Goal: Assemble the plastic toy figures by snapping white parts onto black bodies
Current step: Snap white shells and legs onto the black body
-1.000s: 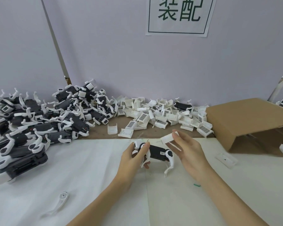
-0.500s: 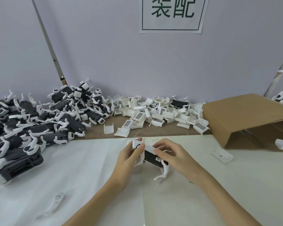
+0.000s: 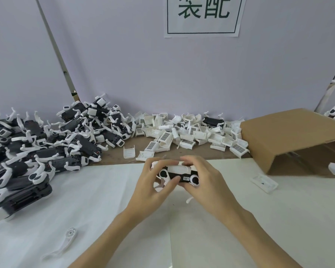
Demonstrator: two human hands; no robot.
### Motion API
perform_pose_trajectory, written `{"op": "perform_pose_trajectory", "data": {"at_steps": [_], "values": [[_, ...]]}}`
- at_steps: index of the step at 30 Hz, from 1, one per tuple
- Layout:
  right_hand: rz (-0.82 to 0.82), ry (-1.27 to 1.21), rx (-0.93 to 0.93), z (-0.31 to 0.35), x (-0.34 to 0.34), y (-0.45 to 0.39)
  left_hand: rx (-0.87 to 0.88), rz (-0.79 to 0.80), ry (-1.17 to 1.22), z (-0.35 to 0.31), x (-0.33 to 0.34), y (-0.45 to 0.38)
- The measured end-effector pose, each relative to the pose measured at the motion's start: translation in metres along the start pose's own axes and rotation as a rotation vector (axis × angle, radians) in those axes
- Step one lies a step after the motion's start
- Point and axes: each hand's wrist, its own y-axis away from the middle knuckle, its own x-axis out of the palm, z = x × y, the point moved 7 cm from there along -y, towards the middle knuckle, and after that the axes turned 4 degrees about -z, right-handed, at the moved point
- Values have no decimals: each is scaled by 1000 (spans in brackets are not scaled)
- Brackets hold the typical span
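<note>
Both hands grip one black body (image 3: 179,176) above the white-covered bench (image 3: 85,200), centre frame. Left hand (image 3: 153,182) curls round its left end; right hand (image 3: 205,182) pinches the white cover (image 3: 179,168) on top. Loose white parts (image 3: 184,135) at 12 o'clock; assembled figures (image 3: 37,147) at 9 o'clock.

Two hands, left (image 3: 153,182) and right (image 3: 205,180); one held figure (image 3: 179,174); one cardboard box (image 3: 294,136); one wall sign (image 3: 203,15); two heaps, assembled figures (image 3: 46,147) and white parts (image 3: 190,132), too many to count.
</note>
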Motion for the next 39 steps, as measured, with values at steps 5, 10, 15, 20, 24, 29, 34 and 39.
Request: {"op": "perform_pose_trajectory", "data": {"at_steps": [5,10,15,20,24,29,34,39], "values": [[-88,101,-118,7,-2,3,-19,-60,28,1,0,0],[-119,136,-88,9,-7,-1,9,-63,60,0,0,0],[268,-559,333,-15,0,0,171,13,53,-15,4,-1],[288,-434,330,-27,-4,-1,230,88,-40,-16,13,4],[55,-233,79,-11,-15,-7,34,-9,67,-6,9,4],[0,13,-109,3,-10,-6,-67,-79,173,4,-2,-1],[44,72,-10,-12,-9,-2,-81,-31,189,7,-1,-4],[33,-3,-7,-8,-9,-5,-97,-8,197,9,-2,-4]]}}
